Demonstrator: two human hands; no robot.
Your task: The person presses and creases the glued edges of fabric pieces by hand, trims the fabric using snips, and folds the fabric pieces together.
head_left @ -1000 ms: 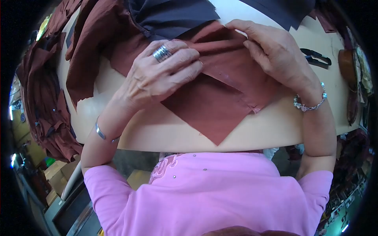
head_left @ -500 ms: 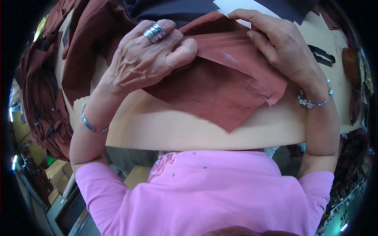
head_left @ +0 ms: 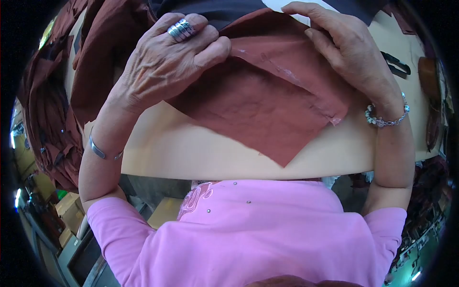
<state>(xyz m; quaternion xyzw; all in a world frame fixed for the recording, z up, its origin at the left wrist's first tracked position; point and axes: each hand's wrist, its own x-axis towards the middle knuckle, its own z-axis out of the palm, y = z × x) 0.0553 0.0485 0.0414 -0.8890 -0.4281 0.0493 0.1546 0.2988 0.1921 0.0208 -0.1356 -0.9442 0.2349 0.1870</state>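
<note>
A reddish-brown piece of fabric (head_left: 258, 105) lies in front of me with one edge folded over and pale chalky marks along the fold. My left hand (head_left: 174, 60), with silver rings on one finger, is closed on the upper left part of this fabric, pinching it between thumb and curled fingers. At the fabric's upper right edge rests my right hand (head_left: 346, 50). Its index finger is stretched out and its thumb is apart from it, with nothing gripped between them. Dark navy cloth (head_left: 210, 13) lies beyond the fabric, and a white piece (head_left: 299, 18) shows near my right fingertips.
The pale tabletop (head_left: 191, 148) curves close to my body. On the right are small black thread snips (head_left: 397, 64) and a brown curved object (head_left: 428, 71). More reddish-brown cloth (head_left: 103, 52) is heaped on the left, hanging over the edge. A cardboard box (head_left: 71, 210) stands below left.
My left hand has shifted slightly left with the fabric in it. My right hand has slid a little right and the folded flap lies flatter and wider.
</note>
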